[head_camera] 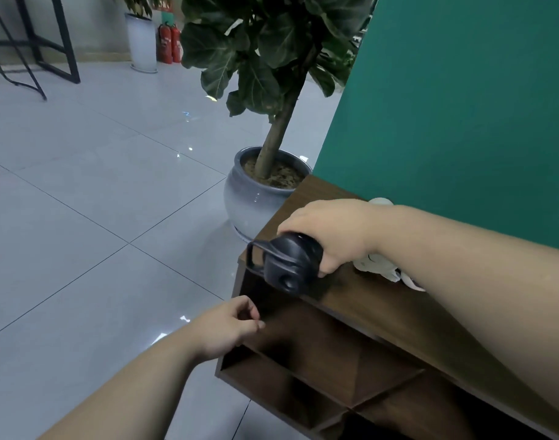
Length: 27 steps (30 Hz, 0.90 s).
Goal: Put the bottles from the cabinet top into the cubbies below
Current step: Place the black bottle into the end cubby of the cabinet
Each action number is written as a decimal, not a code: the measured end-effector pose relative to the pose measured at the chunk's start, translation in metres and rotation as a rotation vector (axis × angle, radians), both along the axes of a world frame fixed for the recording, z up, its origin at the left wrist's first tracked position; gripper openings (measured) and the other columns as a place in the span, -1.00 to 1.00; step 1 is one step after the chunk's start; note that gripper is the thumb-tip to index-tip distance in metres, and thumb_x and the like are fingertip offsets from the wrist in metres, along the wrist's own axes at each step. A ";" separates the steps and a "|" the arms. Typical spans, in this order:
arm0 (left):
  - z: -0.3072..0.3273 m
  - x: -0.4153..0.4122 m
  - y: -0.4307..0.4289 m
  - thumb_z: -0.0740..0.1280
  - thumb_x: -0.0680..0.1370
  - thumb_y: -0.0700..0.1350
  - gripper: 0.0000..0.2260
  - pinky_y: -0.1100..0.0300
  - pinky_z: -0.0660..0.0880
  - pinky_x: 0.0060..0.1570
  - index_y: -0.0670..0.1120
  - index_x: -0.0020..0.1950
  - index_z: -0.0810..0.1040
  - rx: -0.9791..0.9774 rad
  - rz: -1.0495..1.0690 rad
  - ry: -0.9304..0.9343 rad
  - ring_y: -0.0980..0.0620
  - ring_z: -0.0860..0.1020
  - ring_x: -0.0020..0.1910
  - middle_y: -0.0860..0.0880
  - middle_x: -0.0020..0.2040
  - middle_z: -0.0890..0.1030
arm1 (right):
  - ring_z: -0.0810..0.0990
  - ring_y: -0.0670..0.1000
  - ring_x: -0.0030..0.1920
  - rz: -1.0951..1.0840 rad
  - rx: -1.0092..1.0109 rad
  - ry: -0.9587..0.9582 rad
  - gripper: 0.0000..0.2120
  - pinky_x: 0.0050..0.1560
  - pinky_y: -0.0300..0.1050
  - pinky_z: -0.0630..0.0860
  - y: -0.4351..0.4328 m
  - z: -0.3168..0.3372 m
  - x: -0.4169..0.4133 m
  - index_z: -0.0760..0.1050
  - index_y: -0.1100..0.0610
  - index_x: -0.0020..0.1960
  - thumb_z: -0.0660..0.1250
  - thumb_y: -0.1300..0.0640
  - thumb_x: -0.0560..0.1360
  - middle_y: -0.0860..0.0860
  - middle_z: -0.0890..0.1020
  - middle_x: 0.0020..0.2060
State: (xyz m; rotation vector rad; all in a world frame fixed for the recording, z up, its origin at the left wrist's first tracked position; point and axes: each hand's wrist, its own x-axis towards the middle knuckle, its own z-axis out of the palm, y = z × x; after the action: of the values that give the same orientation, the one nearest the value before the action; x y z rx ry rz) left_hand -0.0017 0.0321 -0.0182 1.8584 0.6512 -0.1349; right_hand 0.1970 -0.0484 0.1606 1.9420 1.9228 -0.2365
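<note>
My right hand (330, 231) is shut on a black bottle (287, 265) with a carry loop on its lid. The bottle's lid points toward me, at the front left edge of the dark wooden cabinet top (376, 300). Most of the bottle's body is hidden under the hand. My left hand (229, 327) hovers lower down, in front of the top left cubby (290, 338), with its fingers loosely curled and nothing in them. More cubbies (376, 376) open below, divided by slanted wooden panels.
A white crumpled thing (379, 265) lies on the cabinet top behind my right wrist. A potted plant in a grey glazed pot (256, 201) stands on the tiled floor just left of the cabinet. A green wall (462, 106) backs the cabinet.
</note>
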 end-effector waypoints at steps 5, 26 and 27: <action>0.010 -0.020 -0.003 0.35 0.52 -0.08 -0.81 0.22 0.43 -0.15 -0.08 -0.24 0.42 0.046 0.027 0.158 0.09 0.45 -0.24 -0.04 -0.21 0.51 | 0.49 -0.04 0.24 0.054 0.154 0.217 -0.24 0.23 0.00 0.49 -0.041 0.008 -0.077 0.37 -0.12 0.37 0.56 -0.12 0.23 -0.13 0.55 0.24; -0.109 0.033 -0.023 0.51 0.45 0.01 -0.64 0.24 0.46 -0.06 0.07 0.23 0.60 0.260 -0.101 0.128 0.03 0.61 0.00 0.15 0.00 0.65 | 0.52 -0.40 0.07 -0.969 0.553 1.108 -0.34 0.04 -0.44 0.39 -0.100 -0.256 -0.049 0.40 -0.32 0.08 0.66 0.20 0.24 -0.30 0.62 0.04; -0.117 0.037 -0.024 0.53 0.43 0.06 -0.61 0.26 0.48 -0.08 0.09 0.23 0.59 0.261 -0.072 0.119 0.06 0.63 -0.01 0.17 0.01 0.67 | 0.52 -0.42 0.08 -0.974 0.567 1.117 -0.34 0.08 -0.43 0.39 -0.096 -0.261 -0.044 0.41 -0.31 0.10 0.66 0.19 0.24 -0.30 0.62 0.06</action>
State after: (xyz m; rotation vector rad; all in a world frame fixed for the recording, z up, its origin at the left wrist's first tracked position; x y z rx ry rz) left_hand 0.0352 0.0080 -0.1348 2.1385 0.7104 -0.2177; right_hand 0.1525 -0.1447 -0.1003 3.5119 1.3206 -1.4088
